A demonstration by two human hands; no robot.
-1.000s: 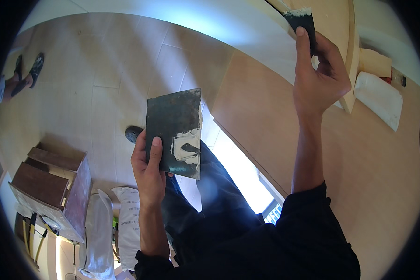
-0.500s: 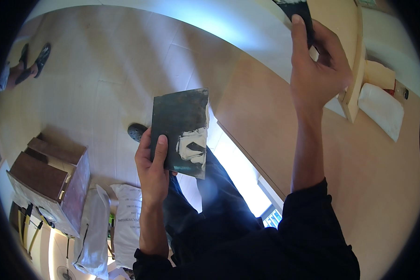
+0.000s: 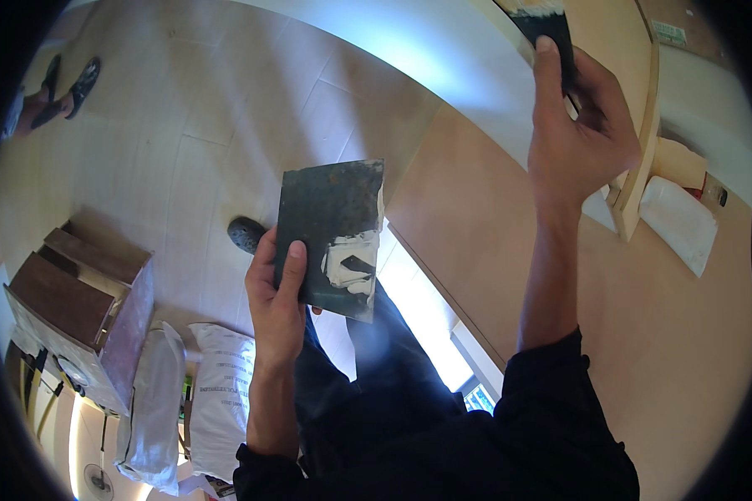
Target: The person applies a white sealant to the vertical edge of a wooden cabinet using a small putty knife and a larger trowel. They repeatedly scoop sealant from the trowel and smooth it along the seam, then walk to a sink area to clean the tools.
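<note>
My left hand (image 3: pixel 277 301) grips a dark rectangular metal plate (image 3: pixel 326 204) by its left side, thumb across its face; white paste (image 3: pixel 342 263) is smeared on its lower right part and along its right edge. At the upper right, my right hand (image 3: pixel 576 142) is closed on a dark scraper blade (image 3: pixel 539 25) with white paste along its far edge. The blade is up by a pale wooden panel (image 3: pixel 610 50) with a narrow strip edge; whether it touches it I cannot tell.
At upper left are a person's feet in dark slippers (image 3: pixel 79 88). A brown drawer unit (image 3: pixel 71 309) stands at lower left beside white sacks (image 3: pixel 221 392). A wooden board surface (image 3: pixel 468 209) spans the right, holding a white item (image 3: pixel 677 221). My shoe (image 3: pixel 245 234) shows beyond the plate.
The plate in my left hand has shifted rightward in the view. My right hand with the blade rose, then came slightly down and right. The surroundings have shifted somewhat in the view.
</note>
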